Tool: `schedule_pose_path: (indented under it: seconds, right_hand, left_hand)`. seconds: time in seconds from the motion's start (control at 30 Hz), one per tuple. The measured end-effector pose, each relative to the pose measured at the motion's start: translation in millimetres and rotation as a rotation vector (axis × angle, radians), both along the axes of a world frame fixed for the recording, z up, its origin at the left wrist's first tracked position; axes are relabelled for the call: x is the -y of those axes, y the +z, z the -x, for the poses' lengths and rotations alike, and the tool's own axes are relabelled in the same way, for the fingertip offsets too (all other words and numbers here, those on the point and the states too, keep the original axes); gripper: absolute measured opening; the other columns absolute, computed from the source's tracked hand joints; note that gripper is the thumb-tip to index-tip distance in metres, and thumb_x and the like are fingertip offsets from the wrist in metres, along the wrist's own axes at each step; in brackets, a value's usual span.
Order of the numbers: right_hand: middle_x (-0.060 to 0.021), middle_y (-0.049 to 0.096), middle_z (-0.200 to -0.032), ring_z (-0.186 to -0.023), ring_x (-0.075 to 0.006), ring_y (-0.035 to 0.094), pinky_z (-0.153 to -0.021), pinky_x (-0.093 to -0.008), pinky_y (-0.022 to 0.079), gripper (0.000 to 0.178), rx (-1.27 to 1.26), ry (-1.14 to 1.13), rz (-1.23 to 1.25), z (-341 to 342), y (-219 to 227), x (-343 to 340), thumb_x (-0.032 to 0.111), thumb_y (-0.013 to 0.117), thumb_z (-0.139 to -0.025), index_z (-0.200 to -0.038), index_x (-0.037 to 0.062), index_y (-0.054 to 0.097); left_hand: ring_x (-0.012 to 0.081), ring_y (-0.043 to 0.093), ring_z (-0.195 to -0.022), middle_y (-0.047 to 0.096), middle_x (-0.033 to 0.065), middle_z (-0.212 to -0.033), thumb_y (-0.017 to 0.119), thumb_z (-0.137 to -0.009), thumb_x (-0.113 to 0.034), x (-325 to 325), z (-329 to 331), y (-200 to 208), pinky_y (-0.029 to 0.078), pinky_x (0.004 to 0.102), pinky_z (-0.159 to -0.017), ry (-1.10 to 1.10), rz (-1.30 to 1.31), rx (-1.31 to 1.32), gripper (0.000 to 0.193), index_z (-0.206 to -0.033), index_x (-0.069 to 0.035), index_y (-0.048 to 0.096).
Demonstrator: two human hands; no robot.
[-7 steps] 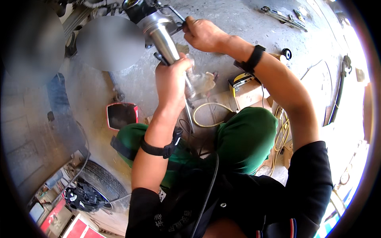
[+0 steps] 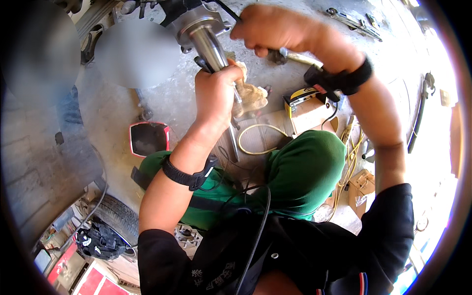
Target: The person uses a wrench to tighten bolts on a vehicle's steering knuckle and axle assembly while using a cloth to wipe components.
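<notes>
Left hand (image 2: 215,93), 11 o'clock of centre: fingers wrapped round the lower part of a bright steel tube (image 2: 210,48), thumb on its near side. Right hand (image 2: 278,30), between 12 and 1: curled into a fist, apparently round the end of a dark tool handle (image 2: 228,10); it's blurred, exact finger placement can't be told. Tube runs up toward 11 and widens into a metal flange (image 2: 198,22); handle's far end is cut off by the top edge, so tool type unclear.

Step, my read: left steadies the tube, right works the tool by the flange. Next move likely calls for a firm left grip and a controlled right-hand pull or turn, tool kept seated.

Counts, going out: one tube, one flange, one handle. One thin metal rod (image 2: 233,142) below the left hand; can't tell if gripped. One beige glove (image 2: 254,96) at 12–1, just beside the tube's lower end. One likely hammer (image 2: 300,59) at 1, behind the right hand. One yellow hose loop (image 2: 240,140) near centre. One yellow-and-black box (image 2: 299,96) at 1–2. One red-edged dark box (image 2: 150,140) at 9. One tyre (image 2: 115,219) at 8. Two black wrist straps (image 2: 179,174), one per arm.
</notes>
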State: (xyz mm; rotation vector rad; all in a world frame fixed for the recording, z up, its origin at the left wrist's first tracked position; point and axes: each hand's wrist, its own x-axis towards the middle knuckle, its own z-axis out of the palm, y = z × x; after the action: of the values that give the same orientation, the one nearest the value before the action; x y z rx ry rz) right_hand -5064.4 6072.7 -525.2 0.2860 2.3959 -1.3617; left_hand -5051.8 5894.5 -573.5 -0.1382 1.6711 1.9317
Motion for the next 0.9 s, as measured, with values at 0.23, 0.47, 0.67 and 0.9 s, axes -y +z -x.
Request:
schedule_pose_path:
  seconds: [0.23,0.47,0.67,0.9]
  right_hand:
    - [0.0010,0.053,-0.064,-0.047,-0.0070,0.045,-0.043,-0.0238,0.035,0.023,-0.185,0.082,0.295,0,9,-31,0.017,0.060,-0.089,-0.092,-0.0045,0.066]
    - [0.0025,0.043,-0.059,-0.045,-0.0059,0.037,-0.037,-0.0223,0.027,0.024,0.431,-0.332,1.142,6,39,-40,0.015,0.055,-0.091,-0.095,-0.0088,0.061]
    - [-0.0126,0.055,-0.066,-0.049,-0.0216,0.054,-0.045,-0.0354,0.042,0.016,-1.108,0.360,-0.875,3,-1,-53,0.010,0.052,-0.090,-0.080,-0.0015,0.056]
    - [-0.0212,0.064,-0.078,-0.075,-0.0407,0.065,-0.065,-0.0487,0.052,0.017,-0.455,0.057,-0.583,22,-73,-39,0.011,0.049,-0.091,-0.101,-0.0032,0.047]
  left_hand:
    - [0.0107,0.055,-0.075,0.060,0.0008,-0.084,0.064,-0.077,-0.002,-1,-1,-1,0.044,0.0262,-0.069,0.014,-0.007,0.108,0.013,-0.090,-0.002,0.064]
    - [0.0105,0.052,-0.076,0.056,-0.0007,-0.083,0.063,-0.075,0.000,-4,-6,2,0.041,0.0254,-0.072,0.023,-0.038,0.056,0.010,-0.085,-0.002,0.061]
    - [0.0118,0.051,-0.077,0.054,0.0004,-0.084,0.061,-0.074,0.000,-1,-6,-1,0.040,0.0265,-0.074,0.066,-0.029,0.045,0.013,-0.087,-0.002,0.060]
    - [0.0148,0.053,-0.077,0.054,0.0030,-0.083,0.060,-0.073,0.002,-6,-6,1,0.041,0.0281,-0.075,0.067,-0.037,0.083,0.014,-0.087,-0.002,0.059]
